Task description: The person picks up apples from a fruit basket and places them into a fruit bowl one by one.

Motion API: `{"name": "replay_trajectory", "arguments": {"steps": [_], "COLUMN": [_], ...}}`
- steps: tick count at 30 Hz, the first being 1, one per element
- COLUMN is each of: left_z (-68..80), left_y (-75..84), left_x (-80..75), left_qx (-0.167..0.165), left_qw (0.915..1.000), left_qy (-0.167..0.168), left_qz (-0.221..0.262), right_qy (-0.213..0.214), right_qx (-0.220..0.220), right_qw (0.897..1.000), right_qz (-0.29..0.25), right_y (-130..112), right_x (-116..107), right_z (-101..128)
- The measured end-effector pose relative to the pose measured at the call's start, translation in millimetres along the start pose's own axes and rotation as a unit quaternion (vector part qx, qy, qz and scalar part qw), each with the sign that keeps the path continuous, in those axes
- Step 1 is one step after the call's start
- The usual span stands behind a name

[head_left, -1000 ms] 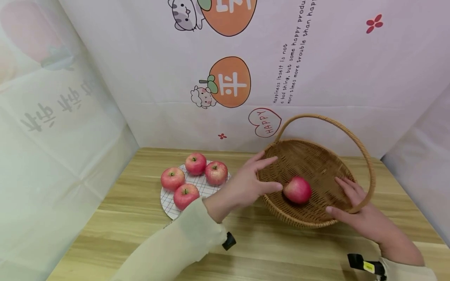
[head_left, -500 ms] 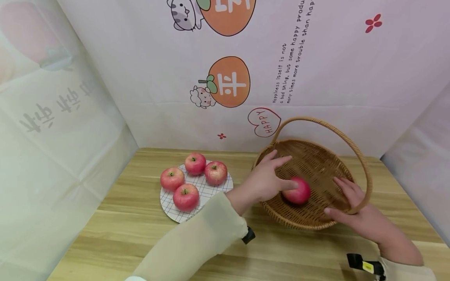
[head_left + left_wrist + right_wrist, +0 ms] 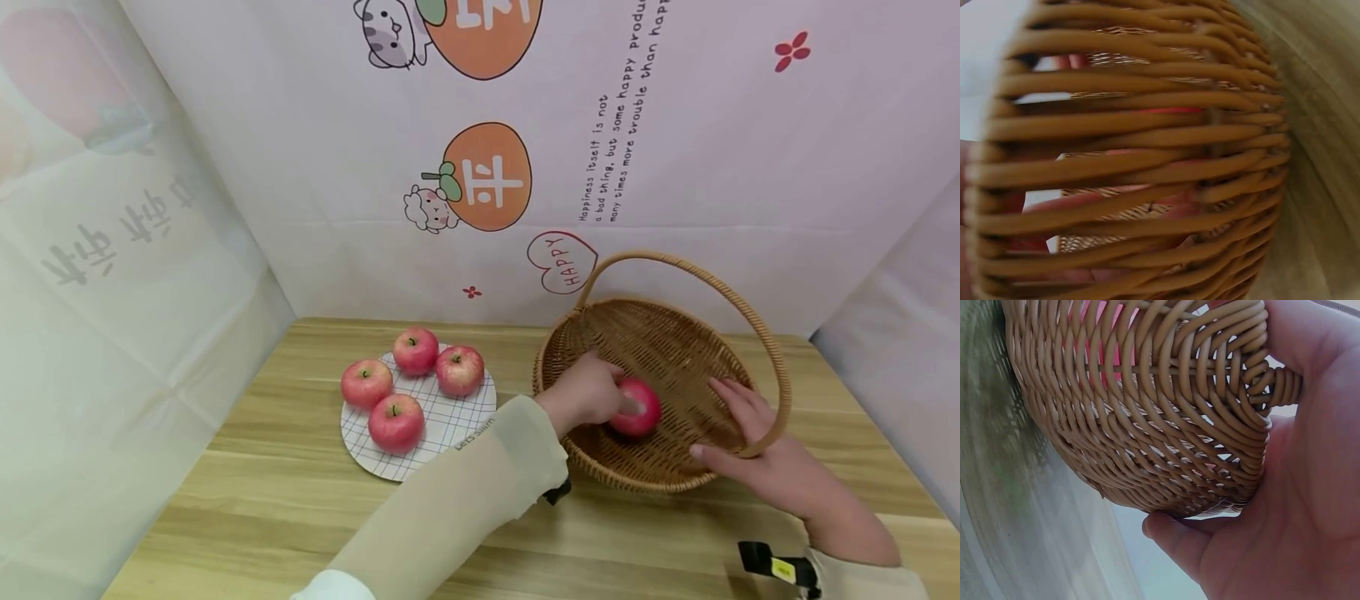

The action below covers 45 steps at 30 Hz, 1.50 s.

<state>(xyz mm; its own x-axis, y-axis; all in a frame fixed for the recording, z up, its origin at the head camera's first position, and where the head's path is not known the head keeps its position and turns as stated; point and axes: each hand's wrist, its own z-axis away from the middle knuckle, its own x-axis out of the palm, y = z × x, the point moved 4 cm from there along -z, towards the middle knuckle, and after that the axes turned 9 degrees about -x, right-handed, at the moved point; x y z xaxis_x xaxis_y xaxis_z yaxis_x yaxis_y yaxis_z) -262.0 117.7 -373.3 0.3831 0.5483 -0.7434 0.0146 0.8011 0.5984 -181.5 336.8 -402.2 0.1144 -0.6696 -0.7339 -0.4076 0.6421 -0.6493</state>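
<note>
Left hand (image 3: 588,393) reaches over the near-left rim of the basket (image 3: 660,333), fingers curled round the apple (image 3: 639,408) lying on the basket floor. The knuckles cover the apple's 9 o'clock side. In the left wrist view the woven wall (image 3: 1147,156) fills the frame; red shows through the gaps, fingers blurred behind it.

Right hand (image 3: 757,450) holds the basket at its 4 o'clock rim, near the foot of the handle (image 3: 720,287): fingers inside and spread along the weave, thumb under the rim outside. Right wrist view shows the palm (image 3: 1316,487) against the outer wall and the thumb (image 3: 1179,540) beneath it.

Plate (image 3: 450,421), white with a grid, lies at 9 o'clock of the basket, just beside it and apart. Four red apples (image 3: 396,421) sit on its far-left half, close together. The left sleeve (image 3: 450,508) crosses the plate's near-right edge and hides it. All stands on a wooden table (image 3: 262,500); printed cloth backdrop (image 3: 675,167) behind.
</note>
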Motion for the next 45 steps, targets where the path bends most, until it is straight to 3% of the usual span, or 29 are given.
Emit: {"name": "replay_trajectory", "arguments": {"steps": [5, 11, 14, 17, 21, 29, 36, 45], "left_z": [-0.9, -1.5, -2.3, -3.1, -3.8, -4.0, -4.7, -5.6], "left_y": [1.0, 8.2, 11.7, 14.4, 16.0, 17.6, 15.8, 13.4], "left_x": [8.1, 18.4, 25.8, 31.5, 34.0, 34.6, 36.9, 43.7], "left_qx": [0.008, 0.07, 0.108, 0.152, 0.185, 0.177, 0.18, 0.175], "left_qw": [0.9999, 0.995, 0.9857, 0.9699, 0.9568, 0.9644, 0.9582, 0.9564], "left_qy": [-0.007, -0.034, -0.074, -0.115, -0.136, -0.123, -0.127, -0.139], "left_qz": [-0.011, -0.062, -0.107, -0.152, -0.179, -0.153, -0.182, -0.188], "right_qy": [-0.001, 0.001, 0.001, 0.003, 0.001, 0.0, 0.002, -0.002], "right_qx": [-0.003, -0.001, -0.002, -0.004, -0.004, 0.001, -0.002, -0.003], "right_qw": [1.0, 1.0, 1.0, 1.0, 1.0, 1.0, 1.0, 1.0], "right_qz": [-0.001, -0.006, -0.005, -0.003, -0.005, -0.01, -0.011, -0.009], "right_y": [1, 0, 0, 1, 1, 0, 0, 1], "right_x": [0, 0, 0, 0, 0, -1, 0, 0], "right_z": [0, 0, 0, 0, -1, 0, 0, 0]}}
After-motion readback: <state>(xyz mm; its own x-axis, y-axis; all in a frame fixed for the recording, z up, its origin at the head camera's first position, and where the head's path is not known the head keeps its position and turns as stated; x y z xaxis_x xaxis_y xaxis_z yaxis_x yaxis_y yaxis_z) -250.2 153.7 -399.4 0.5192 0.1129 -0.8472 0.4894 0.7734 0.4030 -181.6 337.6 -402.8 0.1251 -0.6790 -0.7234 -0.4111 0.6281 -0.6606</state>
